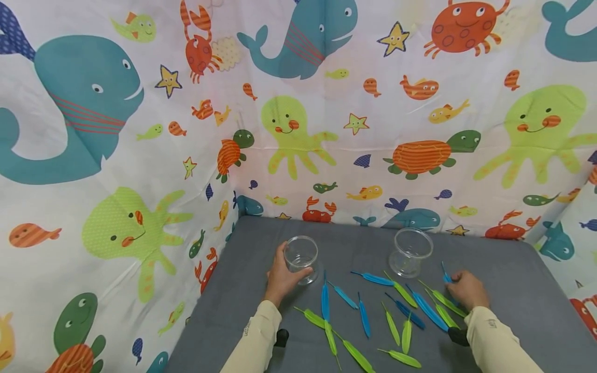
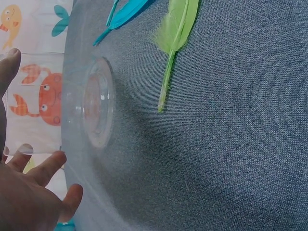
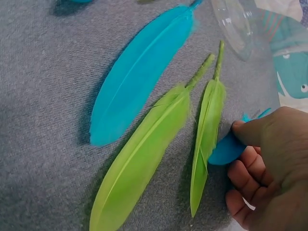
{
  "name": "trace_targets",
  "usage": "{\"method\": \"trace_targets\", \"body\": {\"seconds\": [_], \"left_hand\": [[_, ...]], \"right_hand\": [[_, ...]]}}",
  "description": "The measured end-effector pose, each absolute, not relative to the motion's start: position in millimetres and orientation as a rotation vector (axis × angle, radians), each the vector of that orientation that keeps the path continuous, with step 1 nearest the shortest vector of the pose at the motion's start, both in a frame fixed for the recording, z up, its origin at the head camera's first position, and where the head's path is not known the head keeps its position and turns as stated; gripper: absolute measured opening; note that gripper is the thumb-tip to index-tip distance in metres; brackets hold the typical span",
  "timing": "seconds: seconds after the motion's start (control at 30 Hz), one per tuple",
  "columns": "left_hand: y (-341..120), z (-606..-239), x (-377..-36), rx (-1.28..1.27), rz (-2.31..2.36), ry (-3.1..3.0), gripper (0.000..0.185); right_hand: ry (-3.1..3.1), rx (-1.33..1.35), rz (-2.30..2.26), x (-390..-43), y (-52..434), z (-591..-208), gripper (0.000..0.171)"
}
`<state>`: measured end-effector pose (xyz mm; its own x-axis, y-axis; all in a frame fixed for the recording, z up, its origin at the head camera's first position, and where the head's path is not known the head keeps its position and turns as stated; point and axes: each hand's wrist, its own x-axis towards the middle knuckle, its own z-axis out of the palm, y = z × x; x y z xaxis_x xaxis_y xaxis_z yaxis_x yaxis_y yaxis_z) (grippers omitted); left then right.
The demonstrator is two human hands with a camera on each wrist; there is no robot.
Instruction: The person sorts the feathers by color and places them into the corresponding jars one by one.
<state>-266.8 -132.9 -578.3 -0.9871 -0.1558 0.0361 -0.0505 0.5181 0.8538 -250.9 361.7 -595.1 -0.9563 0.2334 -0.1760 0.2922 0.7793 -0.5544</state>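
Note:
My left hand holds a clear footed glass bowl, thumb on its near side and fingers round the left. In the left wrist view, the bowl's round foot shows beside the spread fingers. My right hand pinches a blue feather between thumb and forefinger, low over the cloth. Its quill points away from me, and the hand covers part of it. Just left of that hand lie two green feathers and a wider blue feather.
A second clear footed bowl stands further back, left of the right hand. Several loose blue and green feathers lie scattered between the arms on the grey cloth. A sea-animal curtain rises behind and at the sides.

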Motion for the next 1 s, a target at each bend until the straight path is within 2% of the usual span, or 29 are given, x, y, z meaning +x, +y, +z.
{"method": "trace_targets", "body": {"seconds": [0.17,0.27,0.7,1.0], "left_hand": [[-132,-579,-266,0.185,-1.469,-2.653,0.105],[-132,-579,-266,0.183,-1.471,-2.654,0.107],[-134,-577,-265,0.169,-1.494,-2.65,0.107],[-135,-574,-263,0.151,-1.505,-2.635,0.107]], "right_hand": [[2.899,0.428,-1.014,-245,364,-597,0.03],[2.912,0.455,-1.084,-242,365,-598,0.029],[2.68,0.736,-1.371,-234,369,-588,0.057],[2.88,0.603,-1.509,-224,362,-572,0.057]]}}
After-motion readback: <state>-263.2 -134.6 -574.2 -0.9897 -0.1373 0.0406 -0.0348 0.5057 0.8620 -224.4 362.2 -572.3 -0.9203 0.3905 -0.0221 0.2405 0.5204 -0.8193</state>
